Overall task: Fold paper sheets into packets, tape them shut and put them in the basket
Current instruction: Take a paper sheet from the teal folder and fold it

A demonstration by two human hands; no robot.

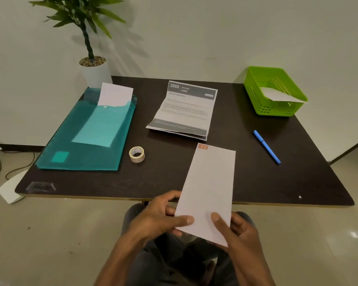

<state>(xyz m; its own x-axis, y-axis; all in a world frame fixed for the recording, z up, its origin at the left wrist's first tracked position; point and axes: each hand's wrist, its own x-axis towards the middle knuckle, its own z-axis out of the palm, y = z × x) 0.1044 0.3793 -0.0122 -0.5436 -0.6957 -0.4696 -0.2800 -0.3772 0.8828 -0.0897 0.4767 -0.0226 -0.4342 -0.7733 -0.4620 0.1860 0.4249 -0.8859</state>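
Both hands pinch folded packet — thumbs on top.

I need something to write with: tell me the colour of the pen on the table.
The pen is blue, seen in the head view, lying right of the printed sheet.

A plain white folded paper packet, marked at its far end by a small orange patch, stands out against the dark brown, near-black tabletop. A translucent teal folder shows a white sheet, tinted pale turquoise where covered. The printed sheet carries grey bands and white numerals. The basket is lime green with a perforated lattice; the pen bright blue; the tape roll cream.
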